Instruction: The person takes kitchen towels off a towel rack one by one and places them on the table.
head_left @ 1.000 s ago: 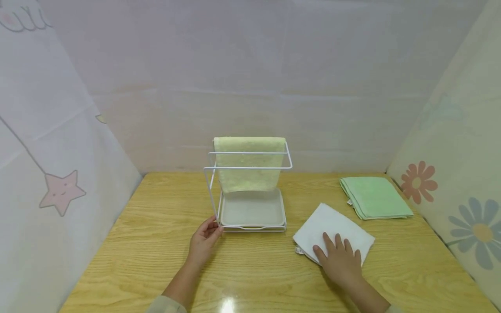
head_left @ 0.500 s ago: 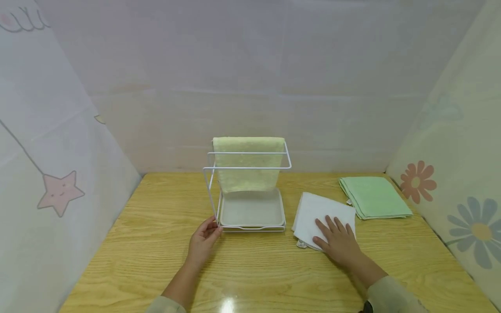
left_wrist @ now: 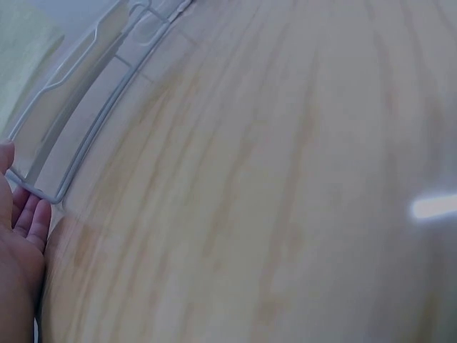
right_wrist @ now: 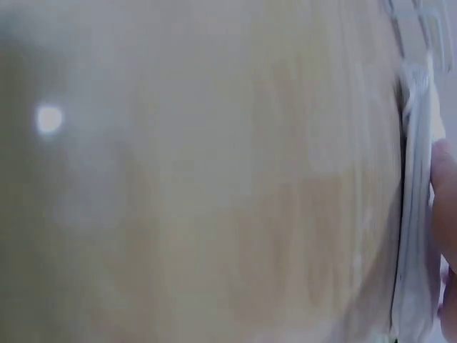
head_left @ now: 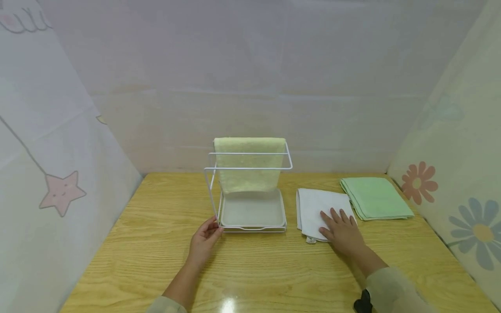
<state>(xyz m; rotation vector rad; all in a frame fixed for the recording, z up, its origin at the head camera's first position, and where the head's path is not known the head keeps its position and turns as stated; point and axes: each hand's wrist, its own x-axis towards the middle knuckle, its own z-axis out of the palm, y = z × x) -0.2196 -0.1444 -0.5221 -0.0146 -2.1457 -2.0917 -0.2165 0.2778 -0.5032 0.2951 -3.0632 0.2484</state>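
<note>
A white wire towel rack (head_left: 250, 168) stands on the table, with a pale yellow towel (head_left: 250, 180) hung over its rear bar and a pale tray (head_left: 252, 211) in its base. My left hand (head_left: 202, 244) pinches the rack's front left corner between thumb and fingers. In the left wrist view, this hand (left_wrist: 18, 261) shows at the left edge by the base wire. A folded white towel (head_left: 315, 208) lies right of the rack, its tag facing me. My right hand (head_left: 345, 232) rests on its right part with fingers spread. The right wrist view shows the towel's layered edge (right_wrist: 414, 279) beneath the hand.
A folded light green towel (head_left: 377, 198) lies at the back right, right beside the white one. Fabric walls with printed flowers and a star (head_left: 62, 191) enclose the wooden table (head_left: 156, 217) at the back and both sides. A black object (head_left: 364, 301) shows by the right sleeve.
My right hand has slid the white towel away from me and turned it, so its edges now sit squarer to the rack. The left hand has stayed at the rack corner.
</note>
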